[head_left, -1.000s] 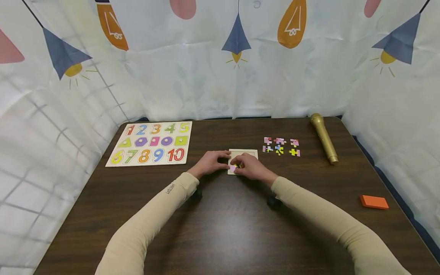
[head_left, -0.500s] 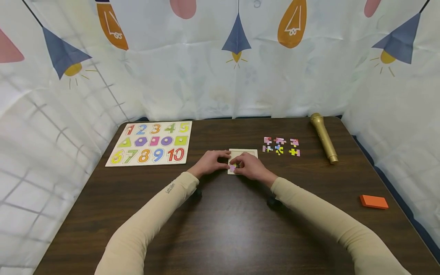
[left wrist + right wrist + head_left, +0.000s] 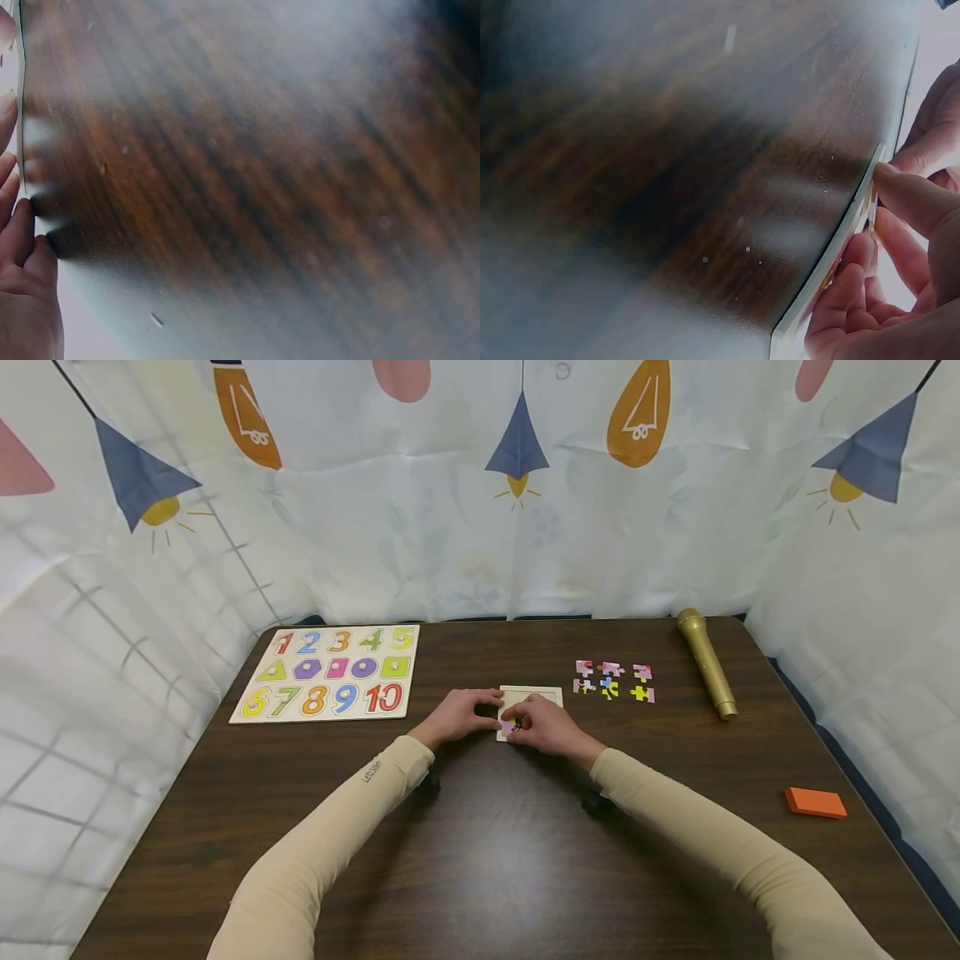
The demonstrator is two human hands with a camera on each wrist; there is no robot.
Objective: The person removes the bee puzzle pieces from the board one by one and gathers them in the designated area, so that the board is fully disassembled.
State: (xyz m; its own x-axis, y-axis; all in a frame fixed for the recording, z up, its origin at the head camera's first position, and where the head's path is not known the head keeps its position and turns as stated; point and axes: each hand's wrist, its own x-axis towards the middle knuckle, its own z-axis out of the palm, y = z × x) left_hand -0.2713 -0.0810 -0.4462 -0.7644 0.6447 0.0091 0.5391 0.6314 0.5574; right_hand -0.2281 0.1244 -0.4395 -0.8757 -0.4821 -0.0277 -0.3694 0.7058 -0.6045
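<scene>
A small pale puzzle tray [image 3: 551, 692] lies flat on the table in front of me. My left hand [image 3: 459, 717] touches its left edge, thumb and fingers apart and fairly straight. Over the tray's lower left part, my right hand [image 3: 551, 725] pinches a small pink and yellow jigsaw piece [image 3: 507, 727] between thumb and fingers. My fingers hide much of that piece; I cannot tell whether it lies flush in the tray. To the right of the tray are several loose jigsaw pieces [image 3: 611, 668]. In the right wrist view, both thumbs are near one corner of the tray [image 3: 821, 274].
A number and shape board [image 3: 360, 693] lies at the back left of the dark wooden table [image 3: 495, 860]. At the back right rests a gold microphone-like cylinder [image 3: 707, 664]. An orange block [image 3: 816, 802] sits near the right edge. Patterned white curtains [image 3: 450, 527] surround the table.
Both hands stay in place at the tray. The fingers of my right hand shift only very slightly over the jigsaw piece.
</scene>
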